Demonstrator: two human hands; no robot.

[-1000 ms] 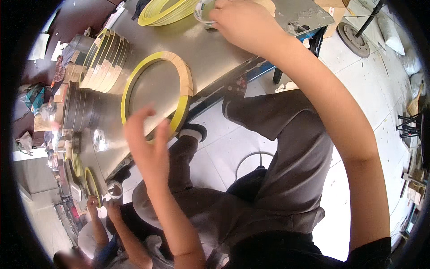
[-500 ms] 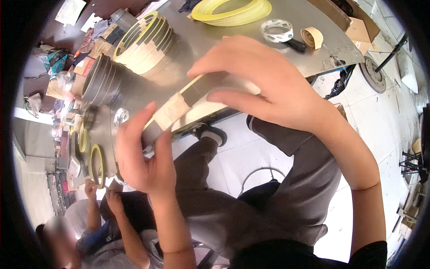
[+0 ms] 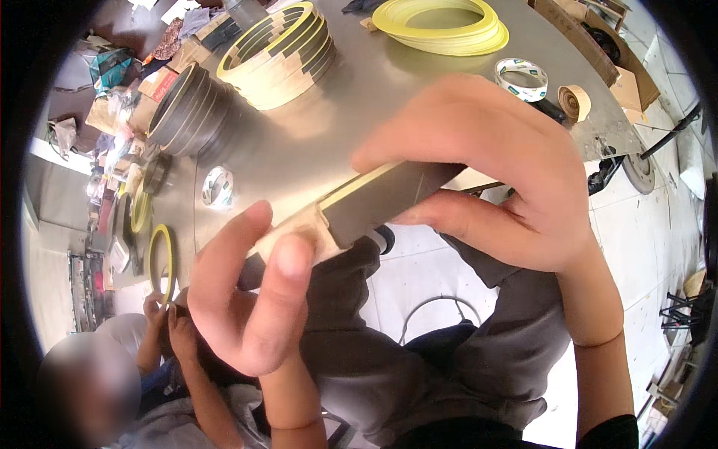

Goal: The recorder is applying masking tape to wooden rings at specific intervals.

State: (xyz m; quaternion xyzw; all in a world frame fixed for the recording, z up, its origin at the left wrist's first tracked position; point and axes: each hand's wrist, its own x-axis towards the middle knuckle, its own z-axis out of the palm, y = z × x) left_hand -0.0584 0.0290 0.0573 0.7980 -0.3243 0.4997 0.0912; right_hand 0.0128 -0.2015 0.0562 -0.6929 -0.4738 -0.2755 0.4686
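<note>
Nearest, the left hand [image 3: 243, 307], curled, with thumb and forefinger parted only by the breadth of a dark, yellow-edged ring [image 3: 389, 200] pinched between them. Left thumb laid against a tan wrap [image 3: 320, 224] around the ring. Opposite, the right hand [image 3: 516, 176], arched, thumb below and fingers above, closed to a similar breadth over a dark stretch of the same ring; farther fingers hidden, their contact impossible to tell. Ring seen almost edge-on, slanting upward from left hand to right, before the near edge of a grey metal bench [image 3: 355, 82]. Underneath, dark trousers [image 3: 359, 344].

Farther, toward the left along the near edge, a white printed tape roll [image 3: 217, 187]; past it, a co-worker's hands [image 3: 182, 335] at an upright yellow-edged ring [image 3: 171, 258]. Close to the bench's right corner, a tan roll [image 3: 574, 103] and, just beside, a second white printed roll [image 3: 516, 93]. Deeper in, toward the far edge, a stack of dark rings [image 3: 187, 112], then a mixed tan-and-dark stack [image 3: 262, 91], then a flat yellow pile [image 3: 449, 43]. Beyond the right-hand edge, a cardboard box [image 3: 634, 88].
</note>
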